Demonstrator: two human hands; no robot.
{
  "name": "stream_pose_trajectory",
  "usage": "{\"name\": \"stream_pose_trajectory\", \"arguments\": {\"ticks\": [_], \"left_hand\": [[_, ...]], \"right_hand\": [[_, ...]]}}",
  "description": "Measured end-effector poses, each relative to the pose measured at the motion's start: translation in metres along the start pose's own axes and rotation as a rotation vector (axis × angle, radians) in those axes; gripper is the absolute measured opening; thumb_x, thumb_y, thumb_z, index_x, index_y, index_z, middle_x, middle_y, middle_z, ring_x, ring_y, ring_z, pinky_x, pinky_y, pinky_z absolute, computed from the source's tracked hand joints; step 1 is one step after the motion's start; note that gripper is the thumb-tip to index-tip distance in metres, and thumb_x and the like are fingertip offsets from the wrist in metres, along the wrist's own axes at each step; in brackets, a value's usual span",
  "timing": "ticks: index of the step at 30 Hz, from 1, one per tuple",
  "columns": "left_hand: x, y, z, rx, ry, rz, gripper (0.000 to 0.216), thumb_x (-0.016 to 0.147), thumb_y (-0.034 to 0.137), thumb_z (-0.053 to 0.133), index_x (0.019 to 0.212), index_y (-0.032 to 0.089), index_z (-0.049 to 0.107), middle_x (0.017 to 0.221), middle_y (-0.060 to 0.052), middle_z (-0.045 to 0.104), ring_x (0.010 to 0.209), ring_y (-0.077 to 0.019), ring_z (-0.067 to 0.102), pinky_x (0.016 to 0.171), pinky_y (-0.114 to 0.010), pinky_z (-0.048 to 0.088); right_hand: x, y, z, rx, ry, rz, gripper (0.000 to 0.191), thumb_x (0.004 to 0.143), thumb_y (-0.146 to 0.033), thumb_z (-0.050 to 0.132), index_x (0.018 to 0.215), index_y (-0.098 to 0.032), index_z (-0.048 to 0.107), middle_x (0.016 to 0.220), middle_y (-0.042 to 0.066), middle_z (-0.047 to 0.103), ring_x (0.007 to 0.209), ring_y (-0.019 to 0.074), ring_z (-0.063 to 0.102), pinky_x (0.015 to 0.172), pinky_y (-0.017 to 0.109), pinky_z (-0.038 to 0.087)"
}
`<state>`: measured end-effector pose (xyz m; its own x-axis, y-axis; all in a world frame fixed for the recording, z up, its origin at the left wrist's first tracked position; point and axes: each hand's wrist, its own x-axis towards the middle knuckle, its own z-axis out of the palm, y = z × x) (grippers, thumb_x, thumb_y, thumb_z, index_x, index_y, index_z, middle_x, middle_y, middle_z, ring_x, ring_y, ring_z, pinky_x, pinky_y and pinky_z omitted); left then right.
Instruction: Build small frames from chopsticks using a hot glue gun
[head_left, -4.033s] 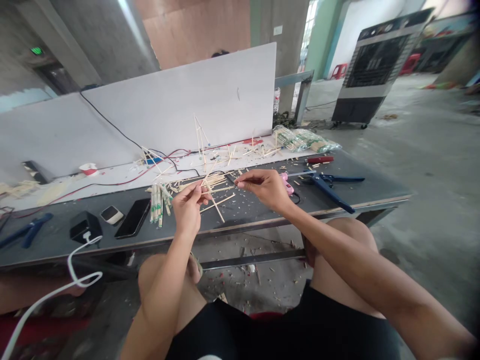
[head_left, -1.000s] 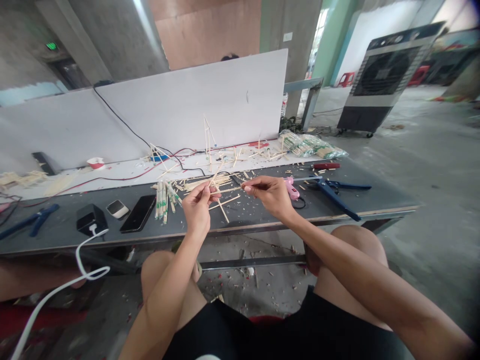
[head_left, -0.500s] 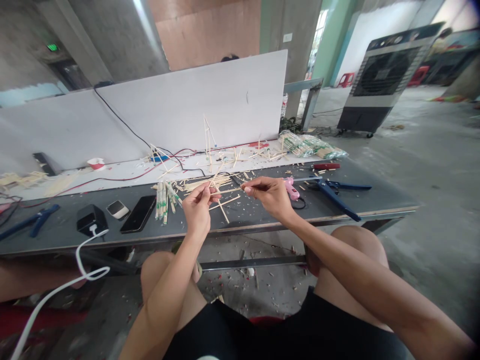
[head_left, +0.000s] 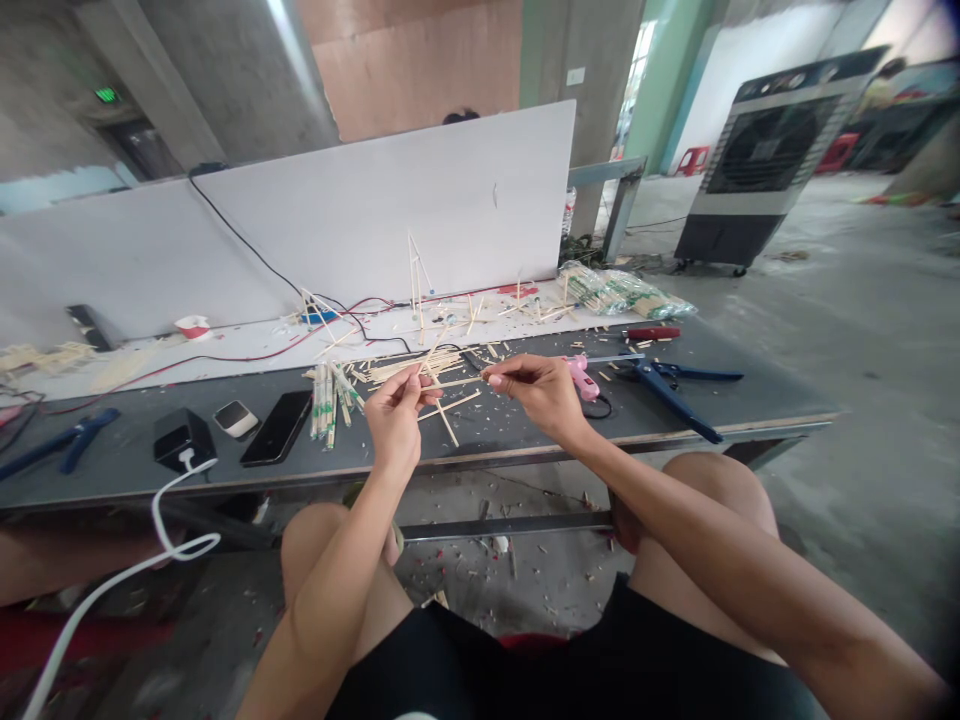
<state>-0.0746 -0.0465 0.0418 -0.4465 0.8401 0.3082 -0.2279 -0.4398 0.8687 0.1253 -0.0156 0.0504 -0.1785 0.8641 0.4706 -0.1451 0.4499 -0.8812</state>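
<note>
My left hand (head_left: pixel 395 415) is closed in a pinch on a small frame of thin bamboo sticks (head_left: pixel 441 398), held just above the front part of the dark table (head_left: pixel 525 425). My right hand (head_left: pixel 538 390) is pinched on one horizontal stick of that same frame, its fingertips about a hand's width right of the left. Loose bamboo sticks (head_left: pixel 409 365) lie in a heap just behind both hands. A pink glue gun (head_left: pixel 579 375) lies right beside my right hand.
Blue pliers (head_left: pixel 671 385) and a red-handled tool (head_left: pixel 651 332) lie to the right. A black phone (head_left: pixel 277 427), a small device (head_left: pixel 234 419) and a black charger (head_left: pixel 178 438) with a white cable sit left. A white board (head_left: pixel 337 220) stands behind. Bagged sticks (head_left: pixel 622 292) lie at the back right.
Since four seconds ago the view has shifted a little and my hands have drawn slightly closer together. Over the last second nothing has visibly moved.
</note>
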Motion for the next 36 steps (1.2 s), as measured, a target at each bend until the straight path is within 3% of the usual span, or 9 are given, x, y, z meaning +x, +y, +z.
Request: {"name": "stream_pose_trajectory", "arguments": {"ticks": [36], "left_hand": [[0.0002,-0.0013,-0.0004,-0.01,0.002,0.005,0.032,0.071,0.031,0.085,0.097,0.014,0.078,0.078,-0.006,0.073,0.061,-0.0153,0.071,0.06,-0.026,0.053]], "right_hand": [[-0.0003,0.0004,0.0007,-0.003,0.003,0.014,0.011,0.077,-0.033,0.078,0.083,-0.025,0.08,0.084,0.003,0.077,0.071,0.0163,0.064,0.061,0.032,0.051]]}}
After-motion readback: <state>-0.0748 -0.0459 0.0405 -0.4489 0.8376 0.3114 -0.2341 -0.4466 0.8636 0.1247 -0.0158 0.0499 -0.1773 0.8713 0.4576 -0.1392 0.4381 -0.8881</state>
